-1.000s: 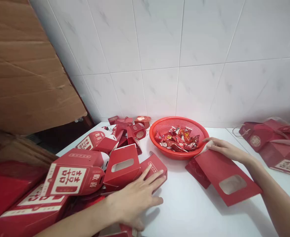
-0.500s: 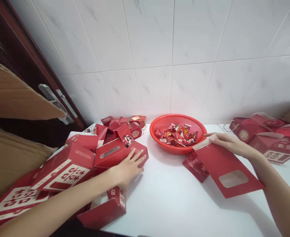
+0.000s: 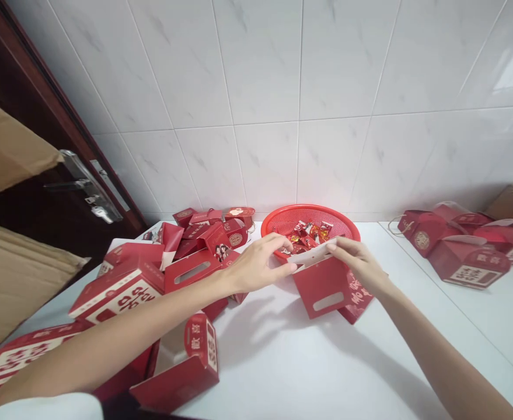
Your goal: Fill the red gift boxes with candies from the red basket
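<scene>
My right hand pinches the pale top edge of a red gift box with an oblong window, holding it up over the white table. My left hand reaches in from the left, its thumb and fingers apart around the box's left upper corner; whether it touches the card I cannot tell. A red panel with pale lettering shows behind the box's right side. Just beyond both hands sits a red plastic basket, with wrapped candies inside, partly hidden by the hands and box.
Red gift boxes are heaped on the left, with an open box at the near edge. More red boxes stand on the right. Brown cardboard and a door handle are at far left. A tiled wall backs the table.
My left hand has left the box pile and moved right to the held box. My right hand has shifted left with the box, which now hangs more upright before the basket.
</scene>
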`<state>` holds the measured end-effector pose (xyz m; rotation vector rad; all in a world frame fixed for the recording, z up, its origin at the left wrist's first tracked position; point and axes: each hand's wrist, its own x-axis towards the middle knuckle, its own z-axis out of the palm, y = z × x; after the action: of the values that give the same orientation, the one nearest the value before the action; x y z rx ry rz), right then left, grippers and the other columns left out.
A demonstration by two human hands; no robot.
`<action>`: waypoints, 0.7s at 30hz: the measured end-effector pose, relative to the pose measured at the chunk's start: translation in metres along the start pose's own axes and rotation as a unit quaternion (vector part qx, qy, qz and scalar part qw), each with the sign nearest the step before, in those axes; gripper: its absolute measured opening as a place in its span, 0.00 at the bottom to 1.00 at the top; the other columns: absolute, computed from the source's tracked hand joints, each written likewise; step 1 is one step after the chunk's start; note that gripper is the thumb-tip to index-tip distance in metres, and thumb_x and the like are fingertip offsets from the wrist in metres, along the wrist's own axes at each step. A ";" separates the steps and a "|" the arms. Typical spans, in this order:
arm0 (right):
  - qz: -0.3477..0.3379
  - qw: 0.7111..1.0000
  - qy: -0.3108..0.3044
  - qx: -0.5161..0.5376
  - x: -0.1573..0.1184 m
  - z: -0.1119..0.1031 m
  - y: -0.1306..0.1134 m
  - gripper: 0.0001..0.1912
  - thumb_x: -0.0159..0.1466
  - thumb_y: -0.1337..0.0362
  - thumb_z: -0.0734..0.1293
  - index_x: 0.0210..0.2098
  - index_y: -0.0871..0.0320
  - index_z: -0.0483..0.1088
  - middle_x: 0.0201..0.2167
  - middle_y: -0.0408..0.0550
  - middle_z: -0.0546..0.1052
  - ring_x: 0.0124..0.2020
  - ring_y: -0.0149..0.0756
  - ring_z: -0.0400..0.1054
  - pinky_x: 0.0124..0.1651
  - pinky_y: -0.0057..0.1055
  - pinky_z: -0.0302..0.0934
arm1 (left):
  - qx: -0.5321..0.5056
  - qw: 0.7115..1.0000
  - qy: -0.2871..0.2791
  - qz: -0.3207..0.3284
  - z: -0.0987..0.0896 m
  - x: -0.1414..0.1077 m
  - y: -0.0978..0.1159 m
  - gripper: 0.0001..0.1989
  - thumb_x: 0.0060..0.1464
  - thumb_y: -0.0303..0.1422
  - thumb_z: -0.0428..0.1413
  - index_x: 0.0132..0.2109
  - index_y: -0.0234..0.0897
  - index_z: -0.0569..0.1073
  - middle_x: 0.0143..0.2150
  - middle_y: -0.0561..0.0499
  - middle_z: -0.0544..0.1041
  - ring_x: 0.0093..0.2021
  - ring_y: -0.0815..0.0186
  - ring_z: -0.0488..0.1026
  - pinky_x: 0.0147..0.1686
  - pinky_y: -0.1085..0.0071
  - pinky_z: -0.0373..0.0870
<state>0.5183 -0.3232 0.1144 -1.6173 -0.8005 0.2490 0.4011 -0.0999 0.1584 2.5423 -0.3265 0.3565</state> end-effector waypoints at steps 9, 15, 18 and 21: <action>0.009 0.993 -0.065 0.097 -0.018 0.040 0.024 0.18 0.64 0.46 0.67 0.38 0.55 0.72 0.37 0.46 0.77 0.40 0.41 0.71 0.44 0.35 0.67 | -0.144 0.989 -0.028 -0.017 0.022 0.001 -0.012 0.07 0.55 0.26 0.50 0.31 0.37 0.70 0.31 0.54 0.73 0.31 0.69 0.69 0.34 0.73 0.66; -0.013 0.985 -0.172 0.023 -0.019 0.021 0.019 0.22 0.65 0.49 0.68 0.53 0.54 0.70 0.51 0.51 0.77 0.50 0.46 0.71 0.52 0.41 0.68 | -0.201 0.964 -0.097 -0.143 0.025 -0.003 -0.018 0.09 0.57 0.32 0.51 0.39 0.36 0.76 0.35 0.52 0.76 0.29 0.70 0.67 0.30 0.74 0.65; -0.025 0.991 -0.118 -0.054 0.001 0.001 0.018 0.22 0.66 0.49 0.66 0.55 0.52 0.70 0.53 0.51 0.76 0.52 0.46 0.71 0.53 0.41 0.67 | -0.188 0.967 -0.112 -0.132 0.023 -0.004 -0.017 0.08 0.53 0.32 0.56 0.40 0.37 0.76 0.36 0.54 0.76 0.30 0.70 0.68 0.32 0.74 0.66; -0.022 0.995 -0.041 -0.089 0.034 -0.019 0.026 0.20 0.65 0.47 0.65 0.45 0.55 0.74 0.45 0.52 0.78 0.47 0.46 0.74 0.51 0.42 0.67 | -0.199 0.966 -0.129 -0.099 0.020 -0.007 -0.018 0.08 0.53 0.33 0.58 0.41 0.38 0.76 0.42 0.52 0.78 0.38 0.67 0.72 0.39 0.72 0.69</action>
<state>0.5628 -0.3173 0.1040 -1.7634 -0.9415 0.2180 0.4038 -0.0952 0.1317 2.1957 -0.2106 -0.1125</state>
